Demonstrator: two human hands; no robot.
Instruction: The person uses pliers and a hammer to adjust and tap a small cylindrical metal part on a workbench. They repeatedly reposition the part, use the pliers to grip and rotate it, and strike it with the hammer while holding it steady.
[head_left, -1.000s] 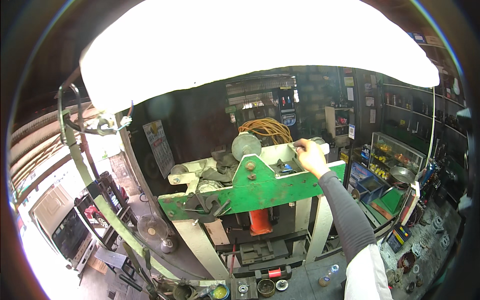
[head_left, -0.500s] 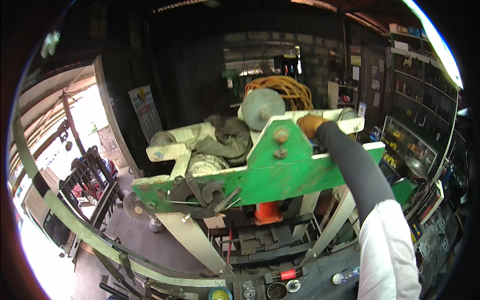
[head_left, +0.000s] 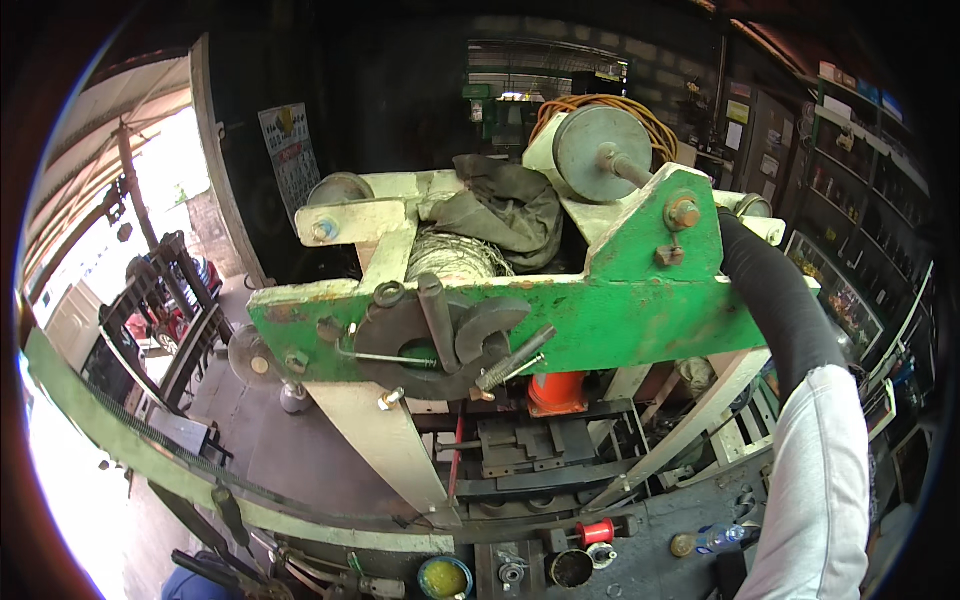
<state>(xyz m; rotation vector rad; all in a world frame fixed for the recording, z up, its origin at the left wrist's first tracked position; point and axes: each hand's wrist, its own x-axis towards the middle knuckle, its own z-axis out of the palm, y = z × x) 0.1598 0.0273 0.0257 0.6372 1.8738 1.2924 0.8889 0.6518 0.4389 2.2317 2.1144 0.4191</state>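
Note:
My right arm, in a dark sleeve (head_left: 765, 290) with a light grey upper part (head_left: 815, 480), reaches over the right end of a green steel plate (head_left: 600, 315). Behind the peaked bracket (head_left: 645, 235) of that plate my right hand is hidden, so its fingers and anything in them do not show. Close to it are a bolt (head_left: 684, 213) through the bracket and a grey metal disc (head_left: 600, 152) on a shaft. A dark cloth (head_left: 505, 215) lies over a drum of wound wire rope (head_left: 455, 257). My left hand is out of the picture.
Dark hooked metal parts (head_left: 435, 330) sit on the plate's left front. Beneath stands an orange-red cone-shaped thing (head_left: 557, 392). Orange cable (head_left: 655, 125) is coiled behind. On the floor are a blue-rimmed tub (head_left: 445, 577), a red spool (head_left: 596, 531) and a plastic bottle (head_left: 715, 540).
The view has moved closer, and the frame looks larger. My right hand, visible beside the bracket's top before, has passed out of sight behind it.

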